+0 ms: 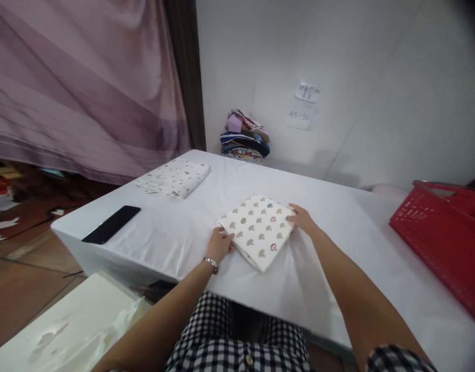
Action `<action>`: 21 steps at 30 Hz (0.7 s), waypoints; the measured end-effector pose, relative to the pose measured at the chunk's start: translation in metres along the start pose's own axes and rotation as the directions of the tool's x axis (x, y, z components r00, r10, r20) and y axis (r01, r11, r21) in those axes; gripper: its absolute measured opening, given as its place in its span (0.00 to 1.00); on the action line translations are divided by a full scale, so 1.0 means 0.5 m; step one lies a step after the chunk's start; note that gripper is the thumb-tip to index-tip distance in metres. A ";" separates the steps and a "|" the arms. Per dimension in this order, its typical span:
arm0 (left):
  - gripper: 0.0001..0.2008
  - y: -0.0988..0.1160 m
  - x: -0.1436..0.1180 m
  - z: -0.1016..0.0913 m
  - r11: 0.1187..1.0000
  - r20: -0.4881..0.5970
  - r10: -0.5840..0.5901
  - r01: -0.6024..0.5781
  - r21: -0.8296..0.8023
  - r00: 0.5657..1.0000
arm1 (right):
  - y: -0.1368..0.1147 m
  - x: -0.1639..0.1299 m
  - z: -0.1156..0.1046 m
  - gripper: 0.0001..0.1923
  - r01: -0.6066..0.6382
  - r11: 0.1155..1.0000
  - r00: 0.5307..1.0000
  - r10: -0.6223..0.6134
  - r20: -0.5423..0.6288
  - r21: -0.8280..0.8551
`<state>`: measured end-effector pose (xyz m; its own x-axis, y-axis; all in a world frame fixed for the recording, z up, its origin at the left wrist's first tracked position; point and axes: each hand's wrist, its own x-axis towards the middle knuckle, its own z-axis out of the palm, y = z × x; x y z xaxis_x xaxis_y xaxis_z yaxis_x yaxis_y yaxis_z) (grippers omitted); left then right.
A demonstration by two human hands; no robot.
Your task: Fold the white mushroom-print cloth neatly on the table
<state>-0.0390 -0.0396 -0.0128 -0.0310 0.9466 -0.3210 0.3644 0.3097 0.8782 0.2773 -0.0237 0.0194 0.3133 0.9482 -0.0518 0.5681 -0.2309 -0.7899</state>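
Note:
A folded white cloth with a mushroom print (256,227) lies on the white-covered table (338,248) in front of me. At its left corner my left hand (219,245) grips the edge, thumb on top and fingers underneath. My right hand (301,219) holds the opposite right corner, its fingertips closed on the cloth's edge. Farther back on the left, apart from both hands, rests another folded white cloth with small dark prints (175,178).
A black phone (112,224) lies near the table's left edge. The red plastic basket (442,232) stands at the right. Behind the table, a stack of folded fabrics (245,137) sits against the wall. A white surface (78,320) is at lower left.

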 end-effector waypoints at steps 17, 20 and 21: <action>0.19 0.043 0.090 0.029 0.479 0.234 0.671 -0.652 0.587 0.703 | -0.011 -0.308 0.185 0.27 0.535 0.667 0.815 -0.570 0.107 -0.520; 0.21 0.026 0.094 0.031 0.469 0.245 0.674 -0.660 0.587 0.697 | 0.029 -0.342 0.175 0.27 0.540 0.702 0.802 -0.596 0.032 -0.463; 0.21 0.026 0.097 0.028 0.485 0.250 0.658 -0.654 0.581 0.710 | 0.040 -0.351 0.173 0.26 0.529 0.741 0.813 -0.582 -0.004 -0.415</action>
<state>-0.0231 0.0092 -0.0221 0.4510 0.8534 0.2613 0.7374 -0.5212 0.4295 0.1679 -0.1761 -0.0403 -0.0732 0.9045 0.4202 0.9019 0.2398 -0.3592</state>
